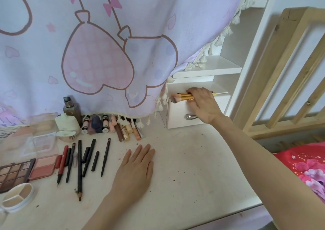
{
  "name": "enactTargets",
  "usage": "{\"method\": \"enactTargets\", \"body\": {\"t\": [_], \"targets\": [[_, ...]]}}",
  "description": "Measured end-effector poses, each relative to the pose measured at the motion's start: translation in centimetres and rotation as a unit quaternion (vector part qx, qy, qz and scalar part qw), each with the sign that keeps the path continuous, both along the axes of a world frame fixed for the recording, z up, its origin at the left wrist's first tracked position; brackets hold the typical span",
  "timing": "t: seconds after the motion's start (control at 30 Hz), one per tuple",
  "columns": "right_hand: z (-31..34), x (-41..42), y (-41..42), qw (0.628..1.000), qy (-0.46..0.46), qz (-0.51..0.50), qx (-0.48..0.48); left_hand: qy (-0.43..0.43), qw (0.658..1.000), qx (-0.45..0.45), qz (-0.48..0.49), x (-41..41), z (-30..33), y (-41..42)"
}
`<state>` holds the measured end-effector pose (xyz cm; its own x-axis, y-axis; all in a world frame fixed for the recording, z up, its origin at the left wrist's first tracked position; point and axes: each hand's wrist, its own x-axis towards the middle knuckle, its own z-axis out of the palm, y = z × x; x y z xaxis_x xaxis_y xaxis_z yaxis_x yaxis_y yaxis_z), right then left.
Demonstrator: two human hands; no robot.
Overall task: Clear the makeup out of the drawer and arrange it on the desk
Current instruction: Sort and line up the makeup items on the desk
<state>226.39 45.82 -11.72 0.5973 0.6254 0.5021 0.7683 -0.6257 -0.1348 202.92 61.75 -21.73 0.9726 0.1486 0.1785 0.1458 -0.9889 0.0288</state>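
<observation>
Right hand (202,104) clamped around gold-handled makeup brushes (182,97) above open white drawer (182,113), mid-removal. Left hand (135,170) flat, fingers relaxed, on desk (193,168). Next, probably: laying brushes beside pencils (82,159).

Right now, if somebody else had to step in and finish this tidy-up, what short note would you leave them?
Right hand: grips a bundle of gold-handled makeup brushes over the open white drawer.
Left hand: flat on the desk, holding nothing.
Done: pencils and liners lie in a row, tubes line up under the curtain, palettes sit at far left.
Left: set the brushes down on the desk. The drawer's inside is hidden, so check it for more.
</observation>
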Motion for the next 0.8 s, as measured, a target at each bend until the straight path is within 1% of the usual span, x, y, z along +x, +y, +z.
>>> {"method": "enactTargets", "body": {"t": [0.1,0.17,0.27,0.33,0.37,0.43,0.53,0.6,0.63,0.7,0.8], "targets": [[0.2,0.4,0.2,1.000,0.010,-0.012,-0.022,0.028,1.000,-0.011,-0.004,-0.1,0.1,-0.1],[0.3,0.8,0.6,0.998,0.038,-0.028,-0.034,0.044,0.999,-0.021,0.006,-0.1,0.2,-0.1],[1.0,1.4,1.2,0.994,0.080,-0.053,-0.051,0.036,0.998,-0.056,0.024,-0.2,0.6,-0.1],[1.3,1.6,1.6,0.993,0.083,-0.075,-0.044,0.003,0.998,-0.058,-0.003,0.0,0.3,-0.2],[1.3,1.6,1.7,0.992,0.080,-0.090,-0.031,-0.004,0.998,-0.064,-0.002,0.0,0.2,-0.2],[0.7,1.3,2.0,0.992,0.047,-0.110,0.028,-0.008,0.998,-0.067,-0.003,0.0,0.4,-0.2],[-1.0,0.0,2.2,0.981,-0.064,-0.092,0.160,-0.015,0.998,-0.067,-0.007,0.0,0.6,-0.4],[-1.6,-0.6,2.2,0.969,-0.086,-0.085,0.214,-0.013,0.997,-0.070,-0.005,0.0,0.5,-0.4],[-1.8,-0.8,2.3,0.969,-0.087,-0.080,0.215,-0.007,0.998,-0.068,0.002,0.1,0.5,-0.4],[-1.8,-0.8,2.2,0.976,-0.097,-0.060,0.185,0.007,0.999,-0.038,0.006,0.0,0.5,-0.2],[-1.3,-0.3,1.8,0.994,-0.069,-0.043,0.078,0.003,1.000,-0.022,0.008,-0.1,0.3,-0.1]]}}
